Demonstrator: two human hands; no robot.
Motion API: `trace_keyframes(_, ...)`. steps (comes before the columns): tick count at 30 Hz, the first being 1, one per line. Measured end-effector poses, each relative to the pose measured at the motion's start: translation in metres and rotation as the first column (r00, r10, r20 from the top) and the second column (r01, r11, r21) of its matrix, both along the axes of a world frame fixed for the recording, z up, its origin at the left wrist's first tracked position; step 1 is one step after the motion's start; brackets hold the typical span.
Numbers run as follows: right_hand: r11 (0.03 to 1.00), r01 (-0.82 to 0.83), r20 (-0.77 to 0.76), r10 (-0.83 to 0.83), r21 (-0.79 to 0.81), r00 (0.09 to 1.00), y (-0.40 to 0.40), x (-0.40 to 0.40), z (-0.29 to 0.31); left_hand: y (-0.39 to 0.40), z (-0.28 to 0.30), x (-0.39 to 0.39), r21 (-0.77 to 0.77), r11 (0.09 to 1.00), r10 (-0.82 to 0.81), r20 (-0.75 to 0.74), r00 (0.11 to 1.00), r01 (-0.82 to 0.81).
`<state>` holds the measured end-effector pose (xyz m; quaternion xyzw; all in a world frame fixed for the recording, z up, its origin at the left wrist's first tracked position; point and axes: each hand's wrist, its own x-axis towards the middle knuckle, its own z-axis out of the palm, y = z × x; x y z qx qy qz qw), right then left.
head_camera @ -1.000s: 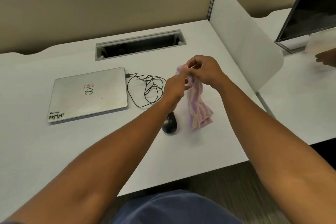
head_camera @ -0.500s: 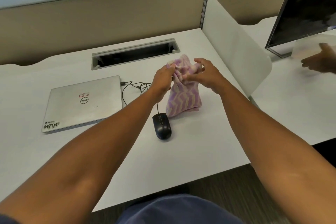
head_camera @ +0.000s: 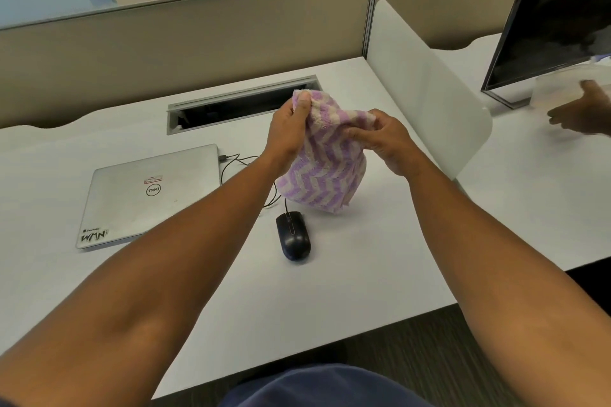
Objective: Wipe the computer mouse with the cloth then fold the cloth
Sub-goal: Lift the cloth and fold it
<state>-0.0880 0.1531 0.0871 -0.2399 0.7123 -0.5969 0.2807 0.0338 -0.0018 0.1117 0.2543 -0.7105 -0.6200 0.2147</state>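
A purple and cream zigzag cloth (head_camera: 322, 175) hangs above the white desk (head_camera: 347, 281), held by its top edge. My left hand (head_camera: 289, 129) pinches the cloth's upper left corner. My right hand (head_camera: 383, 137) grips the upper right part. The cloth's lower edge hangs just above the desk, behind the mouse. The black wired computer mouse (head_camera: 293, 235) lies on the desk, in front of the cloth and apart from both hands. Its cable (head_camera: 231, 163) runs back to the laptop.
A closed silver laptop (head_camera: 145, 195) lies at the left. A cable slot (head_camera: 238, 106) is set into the desk behind the hands. A white divider panel (head_camera: 426, 92) stands at the right. Beyond it are a dark monitor (head_camera: 555, 16) and another person's hand (head_camera: 578, 114).
The cloth has opened from a narrow bunched strip into a wider hanging sheet as my hands moved apart along its top edge. The view has tilted up slightly.
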Motion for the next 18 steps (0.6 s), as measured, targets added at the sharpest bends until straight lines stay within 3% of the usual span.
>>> trace_keyframes(9, 0.989, -0.041, 0.317, 0.085, -0.142, 0.945, -0.002, -0.002, -0.009, -0.008, 0.014, 0.007, -0.011, 0.999, -0.049, -0.026, 0.998, 0.049)
trace_keyframes(13, 0.974, -0.114, 0.441, 0.192, -0.198, 0.877, -0.007, 0.003, -0.019, -0.008, 0.025, 0.009, 0.099, 0.986, -0.136, -0.003, 0.991, 0.136)
trace_keyframes(18, 0.966, -0.005, 0.459, 0.127, -0.258, 0.879, -0.017, 0.000, -0.018, -0.017, 0.028, 0.011, 0.338, 0.920, -0.222, 0.034, 0.974, 0.198)
